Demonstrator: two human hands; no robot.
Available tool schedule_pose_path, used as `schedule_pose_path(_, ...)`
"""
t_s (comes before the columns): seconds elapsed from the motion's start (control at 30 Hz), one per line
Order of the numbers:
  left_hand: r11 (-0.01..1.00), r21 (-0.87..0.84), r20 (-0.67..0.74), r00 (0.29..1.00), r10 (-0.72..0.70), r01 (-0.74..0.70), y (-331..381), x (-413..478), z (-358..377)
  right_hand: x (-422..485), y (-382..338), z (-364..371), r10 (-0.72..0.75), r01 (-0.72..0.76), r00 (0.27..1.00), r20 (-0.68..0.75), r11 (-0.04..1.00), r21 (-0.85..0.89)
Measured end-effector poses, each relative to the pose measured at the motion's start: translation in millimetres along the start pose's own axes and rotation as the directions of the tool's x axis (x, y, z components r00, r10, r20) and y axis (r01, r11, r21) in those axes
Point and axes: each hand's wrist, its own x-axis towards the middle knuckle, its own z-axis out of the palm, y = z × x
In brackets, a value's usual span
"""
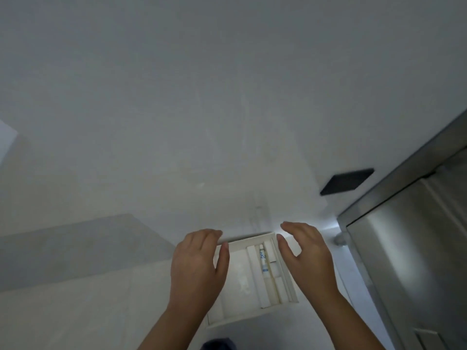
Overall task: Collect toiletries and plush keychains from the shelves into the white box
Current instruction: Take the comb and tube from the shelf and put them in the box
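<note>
- Left hand (199,269): nearest the camera on the left; spread wide and empty, fingers curled, poised over the left side of the white box (236,242), covering that wall in this view. Whether it touches the rim cannot be told.
- Right hand (307,258): likewise wide and empty, cupped just beside the box's right wall, thumb turned inward toward it.
- White box: lies on the pale floor (101,311), directly between and below the two hands, about equally near to each. Its long axis runs away from the person, tilted slightly leftward at the far end. A two-handed grasp on the opposite side walls appears to be the step in hand.
- Contents: slim white packets (257,276) lie lengthwise along the right side, parallel to the box's long axis; among them a white tube with blue print (263,260). The left part holds pale items too washed out to name. No plush keychain can be made out.
- Beyond the box: a dark rectangular patch (346,181) on the floor to the right, and a metal-framed panel (414,248) at the right edge. No shelves are in view.
</note>
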Motion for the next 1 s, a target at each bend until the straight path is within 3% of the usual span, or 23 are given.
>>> schedule_pose_path(0.33, 0.996, 0.059, -0.061, 0.996, -0.063, 0.067, 113.1, 17.8, -175.4, 36.5, -154.4, -166.5, -0.155, 0.151, 0.987, -0.049, 0.985, -0.08)
schedule_pose_path(0.5, 0.99, 0.077, -0.17, 0.98, -0.103, 0.117, 170.3, 11.6, -256.7, 40.1, -215.1, -246.9, -0.213, 0.213, 0.977, 0.012, 0.974, -0.076)
schedule_pose_path(0.73, 0.96, 0.113, -0.361, 0.911, -0.2, 0.255, 214.1, -36.4, -336.2, 27.0, -271.5, -320.2, -0.353, 0.356, 0.934, 0.056, 0.933, -0.058)
schedule_pose_path(1.0, 0.897, 0.121, -0.471, 0.82, -0.325, 0.425, 237.3, -103.6, -410.3, -6.2, -338.1, -354.1, -0.528, 0.527, 0.846, 0.074, 0.849, 0.032)
